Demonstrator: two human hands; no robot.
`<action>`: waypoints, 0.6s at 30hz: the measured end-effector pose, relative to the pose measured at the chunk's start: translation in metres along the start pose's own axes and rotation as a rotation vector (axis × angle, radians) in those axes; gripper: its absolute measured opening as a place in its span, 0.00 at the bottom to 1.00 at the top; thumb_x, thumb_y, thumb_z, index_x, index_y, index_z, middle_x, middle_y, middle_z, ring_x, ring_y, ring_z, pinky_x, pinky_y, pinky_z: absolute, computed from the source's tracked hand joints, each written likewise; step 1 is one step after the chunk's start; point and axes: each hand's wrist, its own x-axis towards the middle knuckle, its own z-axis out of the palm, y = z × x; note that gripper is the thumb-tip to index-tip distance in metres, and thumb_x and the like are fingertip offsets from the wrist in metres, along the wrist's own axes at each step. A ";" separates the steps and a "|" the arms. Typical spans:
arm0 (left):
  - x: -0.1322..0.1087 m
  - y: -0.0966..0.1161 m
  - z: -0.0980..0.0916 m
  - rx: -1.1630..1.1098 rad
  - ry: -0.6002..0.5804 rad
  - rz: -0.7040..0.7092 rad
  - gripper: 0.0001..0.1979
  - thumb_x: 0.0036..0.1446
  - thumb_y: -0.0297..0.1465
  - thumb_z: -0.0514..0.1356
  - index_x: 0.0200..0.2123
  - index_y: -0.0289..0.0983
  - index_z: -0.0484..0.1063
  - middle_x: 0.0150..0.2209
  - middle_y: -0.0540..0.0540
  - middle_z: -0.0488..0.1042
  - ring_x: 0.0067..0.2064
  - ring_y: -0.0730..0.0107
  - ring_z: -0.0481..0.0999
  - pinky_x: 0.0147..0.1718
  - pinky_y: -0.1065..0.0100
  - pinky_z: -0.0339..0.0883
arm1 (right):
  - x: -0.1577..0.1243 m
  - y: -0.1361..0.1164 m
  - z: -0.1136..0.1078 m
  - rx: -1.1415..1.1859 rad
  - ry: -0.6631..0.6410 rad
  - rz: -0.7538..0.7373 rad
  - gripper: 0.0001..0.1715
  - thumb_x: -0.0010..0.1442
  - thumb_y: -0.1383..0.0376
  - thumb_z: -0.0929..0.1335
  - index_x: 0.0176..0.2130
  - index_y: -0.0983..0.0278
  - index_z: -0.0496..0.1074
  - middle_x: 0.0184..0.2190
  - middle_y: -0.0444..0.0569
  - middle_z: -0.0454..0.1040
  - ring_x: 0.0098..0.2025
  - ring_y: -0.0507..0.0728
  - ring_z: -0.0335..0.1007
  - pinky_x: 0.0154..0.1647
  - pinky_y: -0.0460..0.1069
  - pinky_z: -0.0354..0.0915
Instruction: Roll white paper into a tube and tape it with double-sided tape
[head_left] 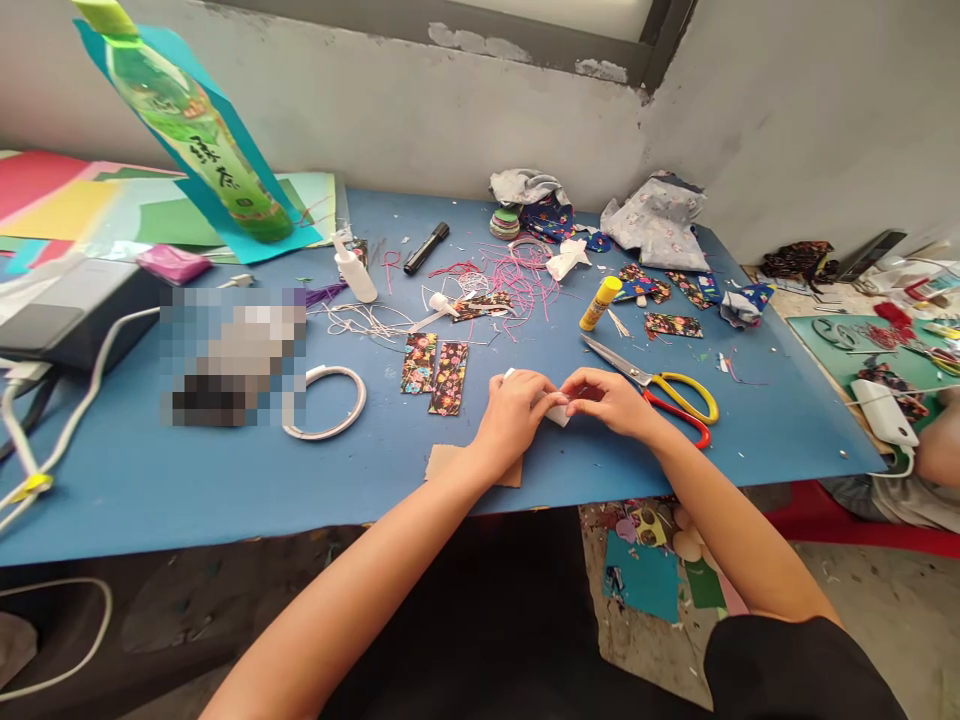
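Note:
My left hand [514, 410] and my right hand [611, 400] meet over the blue table sheet [225, 480], both with fingers pinched on a small white piece [557, 413] held between them. A brown card piece [442, 462] lies under my left wrist. Scissors with yellow and red handles [671, 392] lie just right of my right hand. Two dark floral strips [435, 372] lie left of my left hand.
A yellow glue stick [600, 302], white glue bottle [354, 270], black marker [426, 247], pink and white threads [510, 275], and fabric scraps [656, 225] lie behind. A green bottle [195, 125] leans at back left. A white cable [330, 402] lies left. Another person's arm [941, 455] is at right.

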 end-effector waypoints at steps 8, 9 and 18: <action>-0.004 -0.001 -0.008 -0.078 -0.034 0.029 0.13 0.56 0.27 0.64 0.45 0.39 0.71 0.49 0.46 0.75 0.54 0.65 0.71 0.52 0.60 0.59 | 0.000 -0.010 0.002 -0.303 0.125 -0.137 0.07 0.61 0.65 0.65 0.33 0.63 0.72 0.31 0.47 0.73 0.34 0.55 0.68 0.37 0.51 0.64; -0.005 -0.001 -0.008 -0.061 -0.027 0.028 0.13 0.57 0.27 0.63 0.46 0.39 0.70 0.49 0.46 0.76 0.53 0.64 0.71 0.52 0.60 0.59 | -0.001 -0.010 0.003 -0.330 0.133 -0.148 0.07 0.61 0.65 0.64 0.33 0.62 0.71 0.31 0.47 0.73 0.34 0.55 0.67 0.37 0.51 0.64; -0.004 0.004 -0.002 0.078 -0.021 0.001 0.05 0.61 0.33 0.58 0.40 0.40 0.71 0.42 0.49 0.78 0.46 0.65 0.73 0.47 0.60 0.56 | -0.008 -0.012 0.013 -0.531 0.218 -0.172 0.11 0.64 0.68 0.60 0.30 0.61 0.67 0.29 0.49 0.70 0.35 0.57 0.66 0.38 0.51 0.62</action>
